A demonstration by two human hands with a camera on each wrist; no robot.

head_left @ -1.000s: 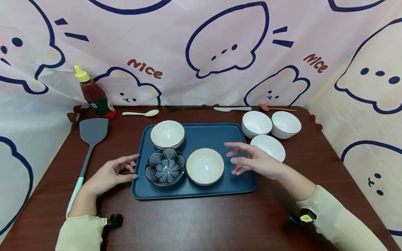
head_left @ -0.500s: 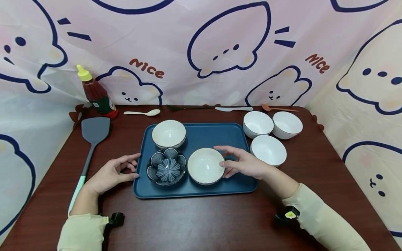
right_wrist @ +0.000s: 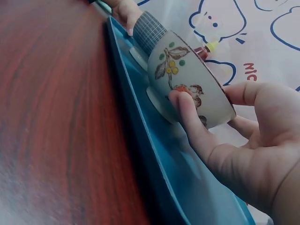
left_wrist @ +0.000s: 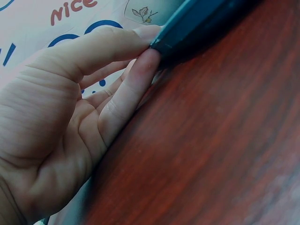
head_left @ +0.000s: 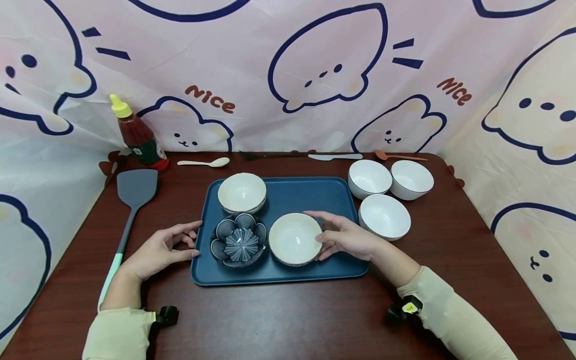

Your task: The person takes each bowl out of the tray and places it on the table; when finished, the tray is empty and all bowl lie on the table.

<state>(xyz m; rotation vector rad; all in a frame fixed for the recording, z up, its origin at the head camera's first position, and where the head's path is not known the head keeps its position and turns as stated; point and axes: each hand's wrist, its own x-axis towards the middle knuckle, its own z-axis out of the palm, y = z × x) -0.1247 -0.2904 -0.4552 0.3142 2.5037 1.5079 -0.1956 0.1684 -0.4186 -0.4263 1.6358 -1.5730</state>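
Observation:
My right hand (head_left: 348, 237) holds the right side of a cream bowl (head_left: 292, 242) with a brown rim. In the right wrist view, the thumb lies on the bowl's painted berry-and-leaf wall (right_wrist: 173, 70) and another finger reaches the rim. The bowl sits over the blue tray (head_left: 310, 192). My left hand (head_left: 162, 247) touches the tray's left edge with thumb and index fingertips; in the left wrist view those fingertips (left_wrist: 145, 61) meet the tray's corner rim (left_wrist: 176, 30). A dark blue flower-shaped bowl (head_left: 240, 242) and another cream bowl (head_left: 243, 192) stand on the tray's left half.
Several white bowls, one in front (head_left: 384, 216), stand right of the tray. Left lies a grey turner (head_left: 137, 187); behind it stands a sauce bottle (head_left: 139, 137). A white spoon (head_left: 204, 162), a knife (head_left: 335, 156) and a brown spoon (head_left: 398, 156) line the table's back edge.
My right hand has moved left from over the tray's right side and taken hold of the cream bowl's right side. My left hand has stayed at the tray edge.

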